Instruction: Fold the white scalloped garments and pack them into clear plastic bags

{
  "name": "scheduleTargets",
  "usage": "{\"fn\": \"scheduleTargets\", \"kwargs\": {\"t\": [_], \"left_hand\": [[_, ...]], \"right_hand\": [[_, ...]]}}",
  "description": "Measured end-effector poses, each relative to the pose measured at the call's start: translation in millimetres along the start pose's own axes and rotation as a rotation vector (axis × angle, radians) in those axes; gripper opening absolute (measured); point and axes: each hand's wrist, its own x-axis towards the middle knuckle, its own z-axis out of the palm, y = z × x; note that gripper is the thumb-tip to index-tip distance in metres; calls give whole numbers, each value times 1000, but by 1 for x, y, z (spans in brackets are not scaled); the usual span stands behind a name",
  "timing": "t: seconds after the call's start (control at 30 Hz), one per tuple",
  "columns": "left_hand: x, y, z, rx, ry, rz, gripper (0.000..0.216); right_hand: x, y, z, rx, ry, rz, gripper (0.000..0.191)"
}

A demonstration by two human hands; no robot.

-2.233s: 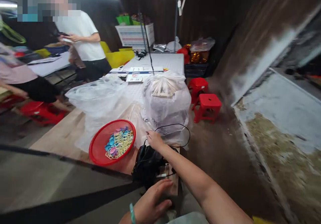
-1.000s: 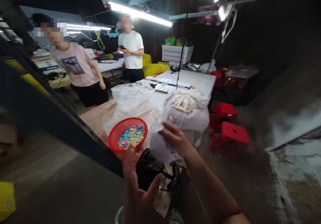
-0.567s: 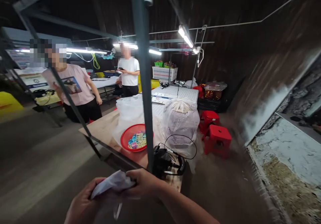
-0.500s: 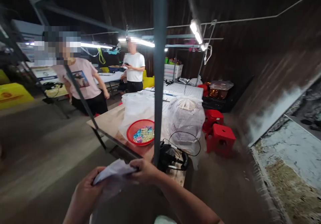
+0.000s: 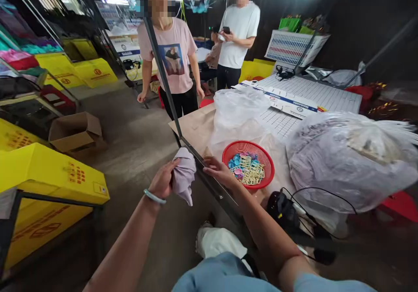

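Cloth (image 5: 184,175) hangs just right of the left hand (image 5: 163,179), whose thumb and fingers are clamped on its upper left side, so this hand is plainly the nearer one. Its long axis runs nearly upright, from a rounded fold at about fingertip height to a narrow tail well below the fingers, leaning slightly away from the palm at the bottom. Across a small gap on the far side of the cloth, the right hand (image 5: 221,172) points back toward the grip, its fingers loosely apart with nothing visible between them; I cannot tell whether they touch the bar (image 5: 212,186) under them. In this view the bar slants through that gap, so cloth and right hand stay near but apart. The cloth is pale lilac, matte and soft-looking, gathered into a crumpled bundle with layered folds down its front and a pointed lower end; its back is hidden. Farther right of the grip, past the right hand, the red basket (image 5: 269,170) sits on the table (image 5: 195,125) with small blue, pink and cream pieces in it, and beyond that stands a bulging clear bag (image 5: 329,161). Well to the left of the grip are yellow boxes (image 5: 48,168).
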Motion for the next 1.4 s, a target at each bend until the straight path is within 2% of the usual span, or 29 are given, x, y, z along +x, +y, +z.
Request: {"fn": "scheduleTargets", "kwargs": {"t": [0.07, 0.1, 0.2, 0.27, 0.37, 0.43, 0.47, 0.5, 0.6, 0.63, 0.7, 0.77, 0.8, 0.93, 1.03, 1.1, 1.23, 1.3, 1.4], "left_hand": [[33, 17, 3, -79, -101, -169, 35], [48, 25, 6, -116, -139, -234, 35], [98, 47, 11, -191, -143, -301, 33], [139, 52, 10, -185, -129, -258, 29], [206, 47, 9, -36, -126, -157, 23], [248, 39, 13, 109, -106, -77, 24], [265, 36, 18, 163, -123, -48, 26], [281, 33, 23, 192, -192, -45, 29], [319, 29, 40, 143, -537, -195, 45], [330, 29, 44, 104, -574, -260, 46], [354, 30, 49, 41, -477, -383, 37], [377, 32, 50, 29, -375, -514, 29], [388, 34, 51, 31, -392, -579, 28], [421, 44, 56, 2, -611, -764, 37], [438, 49, 60, -21, -644, -836, 41], [444, 49, 60, -46, -594, -837, 42], [442, 48, 60, -128, -565, -914, 50], [437, 49, 62, -192, -565, -939, 51], [436, 51, 67, -232, -517, -892, 48]], "right_hand": [[44, 3, 9, 93, -126, 36, 67], [64, 4, 12, 150, -167, 73, 67], [111, 3, 9, 308, -178, 198, 45], [133, 1, -6, 392, -65, 227, 35], [161, 1, -32, 457, 155, 222, 31], [184, 6, -43, 425, 292, 197, 34], [197, 11, -45, 372, 364, 180, 34], [212, 16, -44, 294, 425, 162, 34], [255, 34, -35, -13, 483, 96, 33], [268, 40, -30, -88, 469, 84, 31], [286, 48, -24, -113, 452, 104, 24], [295, 52, -23, 23, 511, 162, 24], [297, 52, -24, 124, 558, 186, 27], [294, 47, -38, 488, 741, 202, 34], [289, 46, -48, 625, 797, 196, 35], [289, 50, -53, 616, 827, 220, 36], [296, 59, -55, 414, 969, 274, 40], [301, 59, -57, 413, 888, 287, 44], [301, 54, -67, 541, 641, 362, 42]]}}
